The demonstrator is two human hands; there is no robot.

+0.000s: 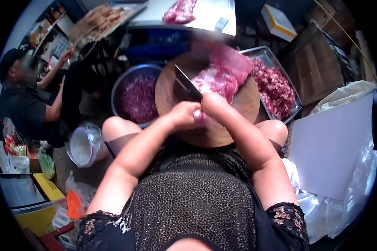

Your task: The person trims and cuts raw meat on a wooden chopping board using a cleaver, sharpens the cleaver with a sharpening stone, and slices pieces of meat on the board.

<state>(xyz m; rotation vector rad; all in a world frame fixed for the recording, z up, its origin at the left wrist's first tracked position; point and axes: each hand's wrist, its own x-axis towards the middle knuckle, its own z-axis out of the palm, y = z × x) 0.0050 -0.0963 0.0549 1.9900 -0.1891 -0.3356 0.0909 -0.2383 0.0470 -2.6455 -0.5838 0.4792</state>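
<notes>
Round wooden block (215, 137) at the knees: knife and raw meat in work

Nearest to the camera, both bare forearms run forward from lace-edged sleeves and converge over the near half of the block, elbows set wide. Hands found close together, near the block's middle; whether they touch cannot be determined. Right hand (215, 104): closed round the handle of a knife (187, 82), wrist turned inward, blade angled away and to the left. Left hand (185, 115): fingers curled, just beside the right; a pinkish blur lies at its fingertips — cannot tell whether anything is gripped.

A large piece of raw meat (218, 81) rests on the far half of the block, just beyond the knife; its far end is blurred. Bare wood shows at the sides and the near edge.

Left of the block stands a metal basin (116, 83) of dark red minced meat (138, 100); to the right, a metal tray (296, 109) of chopped meat (275, 88). A bucket (80, 149) stands farther left, a pale panel (335, 142) to the right.

At the far side, a white tabletop (148, 16) bears another piece of meat (180, 11). At far left, a co-worker (27, 100) in dark clothing sits with one hand raised — well apart from the block.
</notes>
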